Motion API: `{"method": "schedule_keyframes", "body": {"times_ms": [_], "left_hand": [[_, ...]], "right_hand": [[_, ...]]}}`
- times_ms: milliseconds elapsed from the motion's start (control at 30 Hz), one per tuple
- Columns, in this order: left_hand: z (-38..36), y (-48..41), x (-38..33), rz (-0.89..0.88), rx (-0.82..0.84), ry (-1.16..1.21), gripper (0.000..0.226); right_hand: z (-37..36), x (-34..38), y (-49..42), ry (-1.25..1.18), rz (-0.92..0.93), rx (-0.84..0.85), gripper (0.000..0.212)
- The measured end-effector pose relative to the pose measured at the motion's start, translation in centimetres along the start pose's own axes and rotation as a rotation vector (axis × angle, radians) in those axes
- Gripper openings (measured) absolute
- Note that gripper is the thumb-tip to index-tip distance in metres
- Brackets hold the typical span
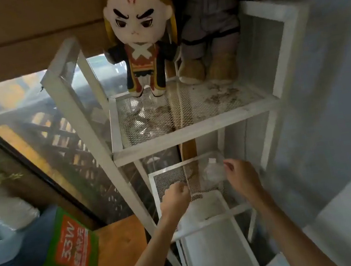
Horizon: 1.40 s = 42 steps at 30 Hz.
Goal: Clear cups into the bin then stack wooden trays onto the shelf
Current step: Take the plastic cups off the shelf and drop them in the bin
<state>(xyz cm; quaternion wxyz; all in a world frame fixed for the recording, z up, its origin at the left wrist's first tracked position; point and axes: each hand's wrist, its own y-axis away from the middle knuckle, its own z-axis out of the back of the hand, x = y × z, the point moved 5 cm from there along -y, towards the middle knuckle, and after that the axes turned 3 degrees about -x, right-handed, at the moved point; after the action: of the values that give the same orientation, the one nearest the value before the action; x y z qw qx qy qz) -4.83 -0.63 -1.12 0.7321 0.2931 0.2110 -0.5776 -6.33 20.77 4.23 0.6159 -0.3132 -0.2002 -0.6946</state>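
While both arms reach forward, the head view shows a white metal shelf (194, 131) with mesh levels, standing against a grey wall. The left hand (174, 197) is over the lower mesh level with its fingers curled into a fist; whether it holds anything cannot be told. Near it, the right hand (241, 175) pinches a blurred clear plastic item (211, 171) at that same level. Two plush dolls (141, 40) stand on the level above.

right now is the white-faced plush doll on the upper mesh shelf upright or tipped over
Upright: the white-faced plush doll stands on both feet on the white mesh shelf, head up.
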Motion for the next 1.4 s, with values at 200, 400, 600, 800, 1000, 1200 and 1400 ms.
{"method": "schedule_keyframes", "body": {"times_ms": [200, 400, 600, 800, 1000, 1200, 1400], "left_hand": [[-3.8, 0.2, 0.4, 0.379, 0.265, 0.533, 0.007], [-6.8, 1.2, -0.7, 0.392, 0.387, 0.720, 0.027], [-5.6, 1.2, 0.4, 0.447, 0.272, 0.807, 0.054], [-4.3, 0.0, 1.7, 0.402, 0.150, 0.699, 0.083], [-3.8, -1.7, 3.5, 0.372, 0.087, 0.478, 0.073], [-0.6, -1.3, 2.6, 0.306, -0.055, 0.091, 0.077], [-0.4, -1.3, 3.2, 0.222, -0.104, 0.017, 0.070]], "right_hand": [[-1.7, -0.7, -5.8, 0.160, -0.118, 0.277, 0.033], [-3.6, -2.9, -5.0, 0.182, -0.131, 0.470, 0.056], [-6.0, -3.1, -1.6, 0.032, -0.072, 0.615, 0.043], [-8.3, -1.9, 1.0, -0.148, -0.085, 0.703, 0.052], [-7.5, -0.9, -0.8, -0.069, -0.015, 0.527, 0.034], [-5.6, -0.5, -6.2, 0.324, 0.199, 0.070, 0.021], [-9.8, -2.2, -7.4, 0.581, 0.281, 0.387, 0.044]]}}
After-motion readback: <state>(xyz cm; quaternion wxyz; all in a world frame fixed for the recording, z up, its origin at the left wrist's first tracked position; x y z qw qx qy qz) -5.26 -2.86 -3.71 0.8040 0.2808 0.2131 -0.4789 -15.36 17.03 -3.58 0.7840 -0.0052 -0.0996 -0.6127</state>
